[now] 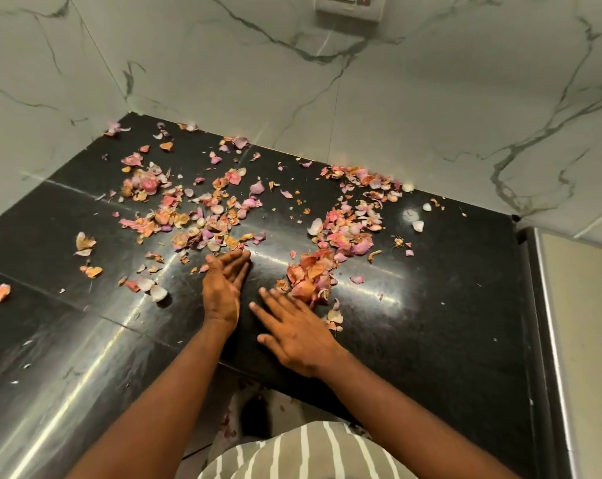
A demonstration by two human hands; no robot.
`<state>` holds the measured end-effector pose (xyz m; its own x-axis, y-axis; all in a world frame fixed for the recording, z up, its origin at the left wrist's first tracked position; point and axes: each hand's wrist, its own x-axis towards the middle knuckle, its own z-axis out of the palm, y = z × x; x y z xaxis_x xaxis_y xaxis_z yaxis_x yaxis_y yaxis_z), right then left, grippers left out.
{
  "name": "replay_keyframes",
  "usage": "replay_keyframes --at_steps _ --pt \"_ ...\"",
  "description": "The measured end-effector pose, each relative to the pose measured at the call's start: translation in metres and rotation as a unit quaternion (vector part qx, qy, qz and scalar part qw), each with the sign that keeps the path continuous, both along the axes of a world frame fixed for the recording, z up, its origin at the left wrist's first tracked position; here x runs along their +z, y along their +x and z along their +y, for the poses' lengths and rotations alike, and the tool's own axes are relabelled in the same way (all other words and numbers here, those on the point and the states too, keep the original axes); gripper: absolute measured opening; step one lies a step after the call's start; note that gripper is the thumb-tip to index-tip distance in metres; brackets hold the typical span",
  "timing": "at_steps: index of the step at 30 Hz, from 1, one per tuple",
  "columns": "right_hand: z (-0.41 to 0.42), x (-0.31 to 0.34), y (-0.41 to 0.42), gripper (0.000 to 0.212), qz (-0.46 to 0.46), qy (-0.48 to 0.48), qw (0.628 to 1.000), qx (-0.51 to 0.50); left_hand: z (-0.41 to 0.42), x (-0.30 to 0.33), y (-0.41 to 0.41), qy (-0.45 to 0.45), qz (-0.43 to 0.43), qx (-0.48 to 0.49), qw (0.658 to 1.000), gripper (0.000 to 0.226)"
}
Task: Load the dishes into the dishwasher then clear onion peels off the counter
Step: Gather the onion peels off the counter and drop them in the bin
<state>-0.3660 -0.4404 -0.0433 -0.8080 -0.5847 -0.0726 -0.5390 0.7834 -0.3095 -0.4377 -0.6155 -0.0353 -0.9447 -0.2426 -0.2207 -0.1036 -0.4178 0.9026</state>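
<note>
Pink and orange onion peels (202,216) lie scattered across the black counter (430,305), thickest at the centre left and in a second patch at the right (351,233). A small heap of peels (308,276) lies just ahead of my right hand (292,335), which rests flat on the counter with fingers straight and spread, fingertips touching the heap. My left hand (225,283) stands on its edge, palm facing right, fingers straight, its fingertips at the near rim of the left patch. Neither hand holds anything.
A marble wall (327,81) closes the counter at the back and left, with a socket plate (349,6) at the top. A steel-edged appliance (575,323) borders the counter at the right. The counter's front edge (285,382) runs just under my wrists.
</note>
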Motion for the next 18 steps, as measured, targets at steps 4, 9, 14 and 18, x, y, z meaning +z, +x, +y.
replay_keyframes --at_steps 4,9,14,18 --pt "0.038 0.007 -0.029 0.068 -0.029 -0.017 0.987 -0.157 0.003 0.001 0.003 -0.037 0.029 -0.015 0.999 0.068" --pt "0.072 0.048 -0.047 0.038 -0.082 -0.315 0.886 -0.332 0.004 -0.001 0.002 -0.072 0.041 -0.037 0.996 0.059" --pt "0.082 0.067 -0.057 0.014 -0.056 -0.323 0.815 -0.477 0.004 -0.002 0.001 -0.075 0.044 -0.039 0.995 0.058" --pt "0.043 0.050 -0.033 0.026 -0.025 -0.273 0.919 -0.284 0.004 0.000 0.001 -0.059 0.041 -0.032 0.997 0.063"
